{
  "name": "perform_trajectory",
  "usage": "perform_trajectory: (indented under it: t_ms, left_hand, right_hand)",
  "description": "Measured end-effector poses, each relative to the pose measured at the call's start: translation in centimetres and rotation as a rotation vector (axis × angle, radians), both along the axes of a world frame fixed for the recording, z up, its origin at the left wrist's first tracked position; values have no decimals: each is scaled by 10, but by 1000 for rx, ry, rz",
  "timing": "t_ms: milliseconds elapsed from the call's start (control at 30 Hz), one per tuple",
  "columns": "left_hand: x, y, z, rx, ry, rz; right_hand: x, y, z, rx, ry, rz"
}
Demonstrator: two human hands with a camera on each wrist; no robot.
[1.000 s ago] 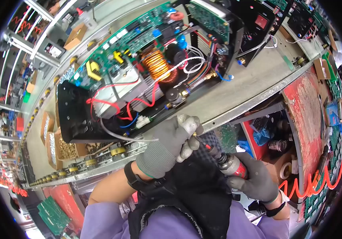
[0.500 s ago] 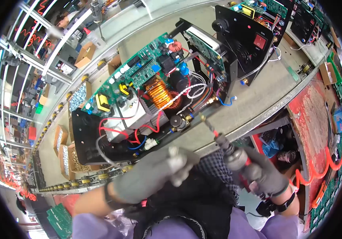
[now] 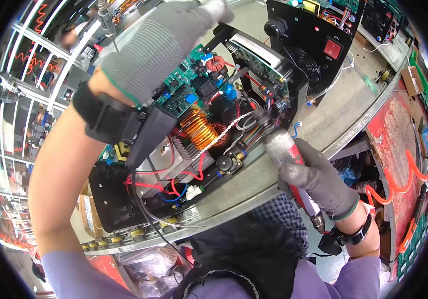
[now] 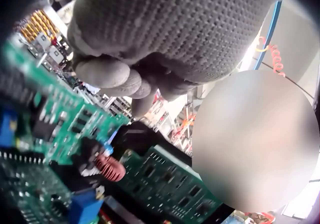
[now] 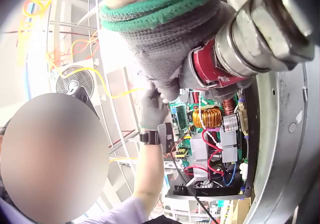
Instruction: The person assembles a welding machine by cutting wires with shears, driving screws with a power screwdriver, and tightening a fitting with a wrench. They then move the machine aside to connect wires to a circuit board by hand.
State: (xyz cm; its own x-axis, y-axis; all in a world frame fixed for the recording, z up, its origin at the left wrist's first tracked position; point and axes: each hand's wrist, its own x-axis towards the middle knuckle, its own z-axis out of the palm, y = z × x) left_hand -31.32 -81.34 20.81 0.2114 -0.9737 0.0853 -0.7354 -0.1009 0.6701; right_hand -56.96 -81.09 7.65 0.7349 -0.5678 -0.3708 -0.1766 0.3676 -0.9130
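My right hand (image 3: 321,182), in a grey glove, grips a red and silver pneumatic screwdriver (image 3: 279,144). Its nose points down into an opened electronic unit (image 3: 119,199) near the wiring at the unit's right end; the bit's tip is hidden among the wires. The unit holds a green circuit board (image 3: 178,82), a copper-wound coil (image 3: 197,127) and grey heat sinks (image 3: 161,169). Over the far side of the unit reaches my gloved left hand (image 3: 156,47). In the left wrist view its fingers (image 4: 102,73) are bent above the board, with the palm hidden.
A black panel with a red switch (image 3: 331,49) stands behind the unit's right end. Roller track (image 3: 136,232) runs along the near left edge. An orange coiled hose (image 3: 408,174) hangs at right. Small cartons (image 3: 89,217) are at left.
My left hand has swung from in front of the unit up and over to its far side. My right hand has brought the screwdriver up and inward, from the near edge into the unit.
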Motion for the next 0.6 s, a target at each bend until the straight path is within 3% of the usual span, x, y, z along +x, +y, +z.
perform_trajectory:
  t_ms: [100,167,200,433,500,600]
  left_hand:
    - [9,-10,-15,-106,-91,-144]
    - [12,-6,-1,33,-107,-98]
    - [5,0,4,24,8,-107]
    - [1,-2,-11,-101,97,-38]
    - [13,-2,-11,-130,5,-182]
    - [21,-10,-16,-240,-157,-354]
  right_hand:
    - [5,-2,2,31,10,10]
    - [5,-3,2,-1,59,23]
    - [6,-2,0,4,64,23]
    - [10,-4,14,17,51,22]
    - [10,-7,19,66,76,51]
    - [11,-11,27,-65,104,56]
